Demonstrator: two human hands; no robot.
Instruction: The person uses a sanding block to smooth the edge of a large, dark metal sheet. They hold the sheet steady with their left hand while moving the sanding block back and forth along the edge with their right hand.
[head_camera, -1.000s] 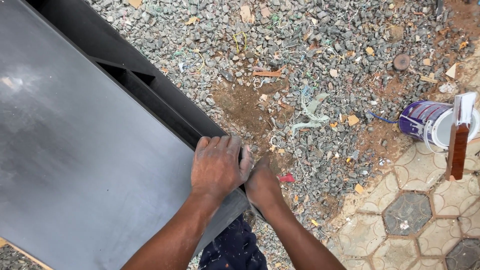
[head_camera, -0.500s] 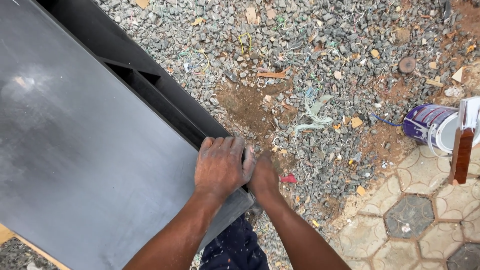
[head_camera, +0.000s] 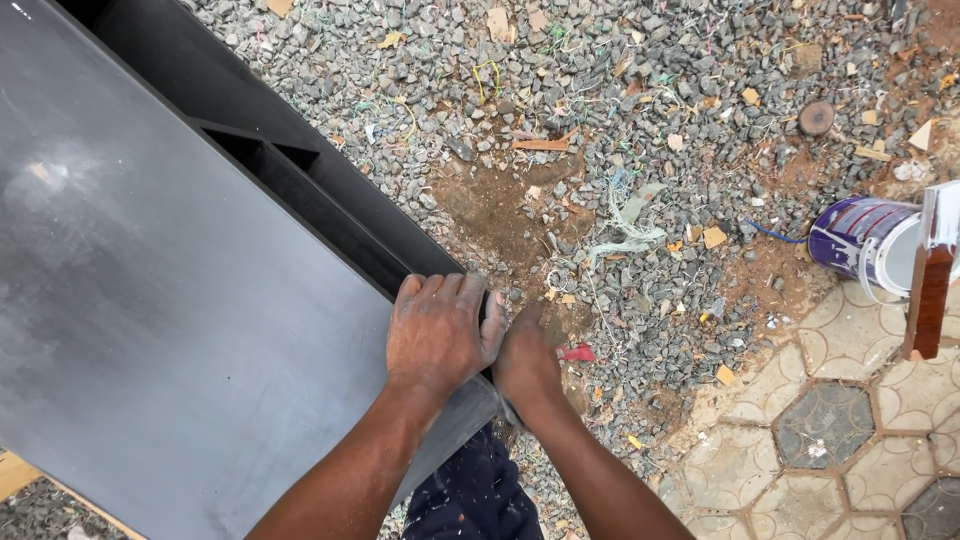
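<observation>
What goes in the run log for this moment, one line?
left hand: flat on corner of black panel | right hand: at panel edge, fingers hidden | nearby: paint can on gravel

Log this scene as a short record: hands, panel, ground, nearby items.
left hand: flat, palm down, on the corner of the black panel
right hand: beside the left, at the panel's edge; grip hidden
panel: large, dark, dusty, with open compartments along its far edge
ground: grey gravel with a bare dirt patch; patterned paving at right
nearby: purple paint can lying on its side
</observation>
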